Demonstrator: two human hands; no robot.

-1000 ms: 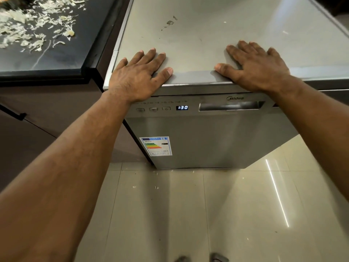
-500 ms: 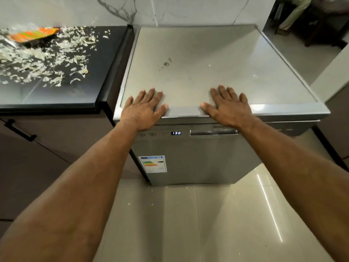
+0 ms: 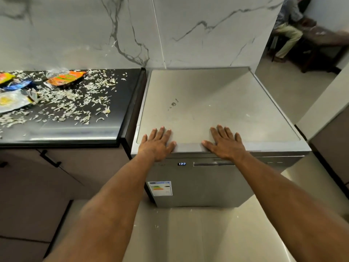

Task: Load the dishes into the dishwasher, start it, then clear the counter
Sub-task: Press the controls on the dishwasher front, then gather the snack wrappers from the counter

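Dishwasher (image 3: 198, 186): freestanding, stainless, against the marble wall (image 3: 188, 31); door closed; blue display (image 3: 181, 163) lit, reading 1:30; energy label (image 3: 160, 188) on the lower left of the door.
Left hand (image 3: 156, 143): flat on the front edge of the dishwasher top, fingers straight and spread; grasping nothing.
Right hand (image 3: 225, 143): flat on the same edge, above the door handle (image 3: 211, 163); fingers extended; grasping nothing.
Counter (image 3: 75, 129): black, just left of the dishwasher; strewn with pale vegetable scraps (image 3: 75, 103); an orange snack wrapper (image 3: 65, 78) and a silver wrapper (image 3: 11, 101) lie towards the back left.
Floor (image 3: 188, 233): glossy tile; a few scraps near the dishwasher base.
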